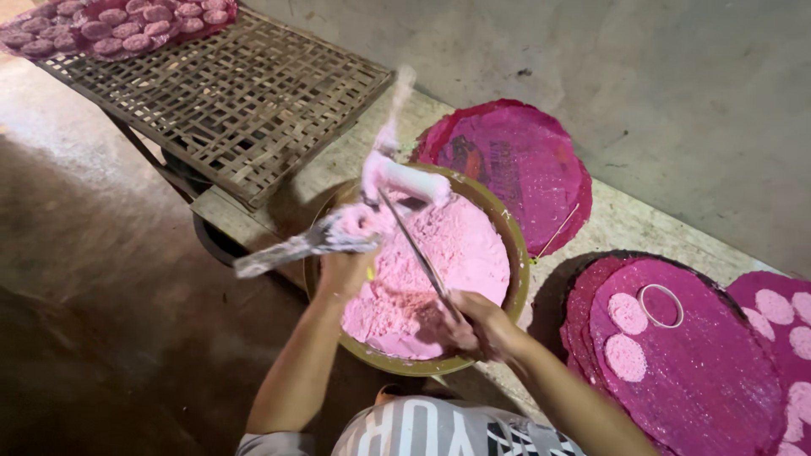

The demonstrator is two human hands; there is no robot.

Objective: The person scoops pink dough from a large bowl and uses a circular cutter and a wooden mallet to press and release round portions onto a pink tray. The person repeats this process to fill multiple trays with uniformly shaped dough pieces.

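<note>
Being scraped with a thin metal rod [418, 253] clenched in the right hand [473, 325], a dough-caked paddle [338, 232] is being gripped by the left hand [342, 270] above the round pink-dough basin [517, 253]; at nine o'clock, lumps could be flung onto the floor [110, 295] by hard strokes.

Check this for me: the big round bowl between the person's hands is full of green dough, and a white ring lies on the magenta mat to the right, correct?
Not quite. In the head view the dough in the bowl is pink, not green. The white ring does lie on the magenta mat to the right.

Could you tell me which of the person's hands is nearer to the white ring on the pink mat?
Right. The right hand is at the bowl's near rim, beside the mat with the ring; the left hand is across the bowl, farther away.
</note>
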